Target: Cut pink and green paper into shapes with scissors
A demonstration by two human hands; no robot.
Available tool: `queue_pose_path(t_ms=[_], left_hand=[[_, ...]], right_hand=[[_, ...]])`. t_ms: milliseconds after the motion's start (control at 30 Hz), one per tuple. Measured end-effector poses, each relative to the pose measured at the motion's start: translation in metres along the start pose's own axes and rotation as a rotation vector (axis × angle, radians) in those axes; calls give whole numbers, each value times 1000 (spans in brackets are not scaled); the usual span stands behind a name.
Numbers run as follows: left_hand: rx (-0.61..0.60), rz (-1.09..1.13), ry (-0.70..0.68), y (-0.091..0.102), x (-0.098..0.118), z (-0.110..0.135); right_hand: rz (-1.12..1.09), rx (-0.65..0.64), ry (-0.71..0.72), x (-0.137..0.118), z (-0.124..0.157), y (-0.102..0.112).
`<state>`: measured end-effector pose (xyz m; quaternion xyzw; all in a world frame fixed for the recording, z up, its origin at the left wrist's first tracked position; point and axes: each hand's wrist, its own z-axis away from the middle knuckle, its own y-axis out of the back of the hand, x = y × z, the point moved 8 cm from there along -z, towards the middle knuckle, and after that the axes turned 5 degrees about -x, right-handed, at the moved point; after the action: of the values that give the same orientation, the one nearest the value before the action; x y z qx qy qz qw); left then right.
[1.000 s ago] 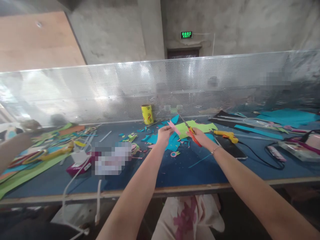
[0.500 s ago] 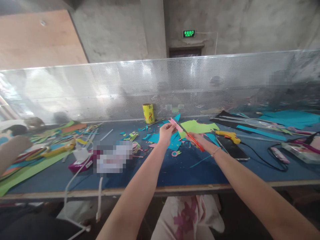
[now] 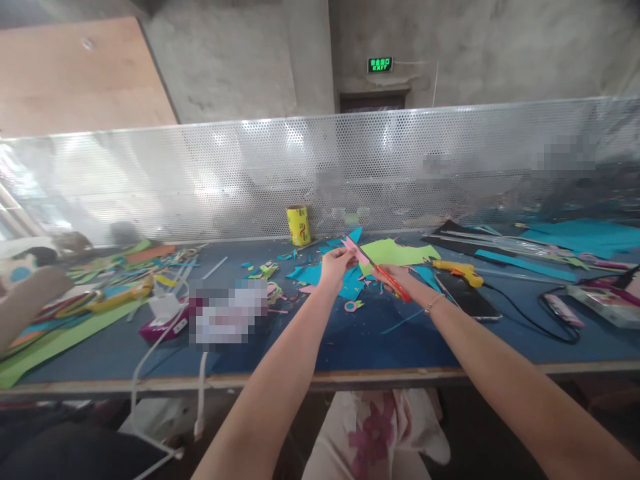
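My left hand point(image 3: 334, 264) is closed on a small pink paper piece point(image 3: 350, 248), held up above the blue table point(image 3: 350, 340). My right hand point(image 3: 395, 277) grips red-handled scissors point(image 3: 393, 281), whose blades point up and left into the pink piece. Under both hands lie teal paper scraps point(image 3: 313, 275) and a light green sheet point(image 3: 395, 253). A small pink ring-shaped cut-out point(image 3: 351, 306) rests on the table just below my hands.
A yellow can point(image 3: 298, 225) stands by the perforated metal screen point(image 3: 320, 173). Right of my hands lie a yellow glue gun point(image 3: 457, 270), a dark phone point(image 3: 467, 296) and black cable. At the left are a charger with white cable point(image 3: 163, 310), paper strips and another person's arm point(image 3: 25, 300).
The scissors swung from pointing up and away to lying lower, blades now at the pink piece. Both hands dropped slightly toward the table. The view shifted a little to the left.
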<state>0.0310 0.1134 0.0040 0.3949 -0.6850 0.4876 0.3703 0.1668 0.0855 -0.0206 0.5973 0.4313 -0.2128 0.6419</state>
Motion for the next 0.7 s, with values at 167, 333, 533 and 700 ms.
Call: queue_pose_path(t_ms=[167, 333, 533, 700], left_hand=[[0, 60, 11, 0, -1, 0], [-5, 69, 25, -1, -2, 0], [12, 111, 52, 1, -5, 1], [27, 142, 64, 3, -6, 0]], right_hand=[[41, -14, -16, -11, 7, 0], [60, -1, -32, -14, 6, 0], [144, 58, -90, -15, 9, 1], [250, 145, -82, -18, 13, 7]])
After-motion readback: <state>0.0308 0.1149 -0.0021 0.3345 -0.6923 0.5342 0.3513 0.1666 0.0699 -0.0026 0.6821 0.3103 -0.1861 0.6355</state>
